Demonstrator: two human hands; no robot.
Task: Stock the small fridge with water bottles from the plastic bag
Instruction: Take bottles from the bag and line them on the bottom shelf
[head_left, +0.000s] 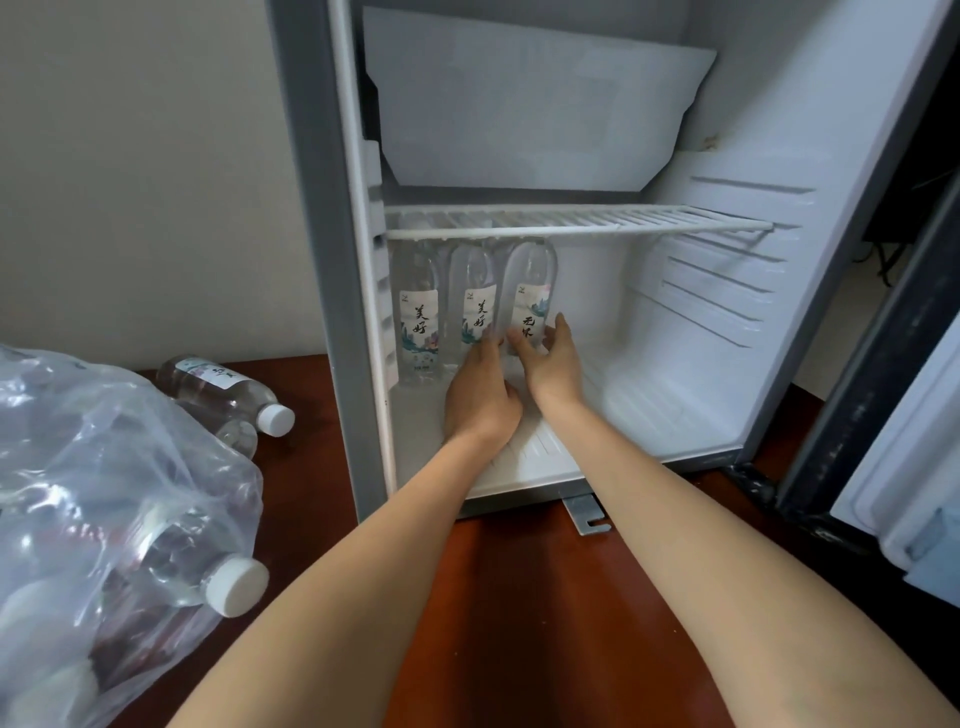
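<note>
Small fridge (675, 374) stood open on a brown wooden surface (519, 597), with its door (883, 364) swung out to the right. A clear plastic bag (104, 493) lay slumped at left on the same surface, well apart from the fridge opening, with more bottles inside. A white freezer flap (519, 104) filled the top of the fridge. The wire shelf (571, 221) below it ran across just above the bottle tops and hid their caps.

Three water bottles stood upright in a row under the shelf, against the left wall. They were the wall bottle (418, 322), the middle bottle (478, 306) and the end bottle (530, 296), each just beside the next.

A bagged bottle (176, 566) poked its white cap out of the bag mouth. A loose bottle (218, 389) lay on its side between the bag and the fridge.

Both forearms reached into the lower compartment. The right hand (550, 364) wrapped the lower part of the end bottle, with one digit on its right side and the others curled round its left. The left hand (480, 395) sat just beside it, back up, fingers together and curled forward to the foot of the middle bottle. Could not tell whether it gripped or only touched.

A small metal bracket (587, 514) stuck out under the fridge front.
</note>
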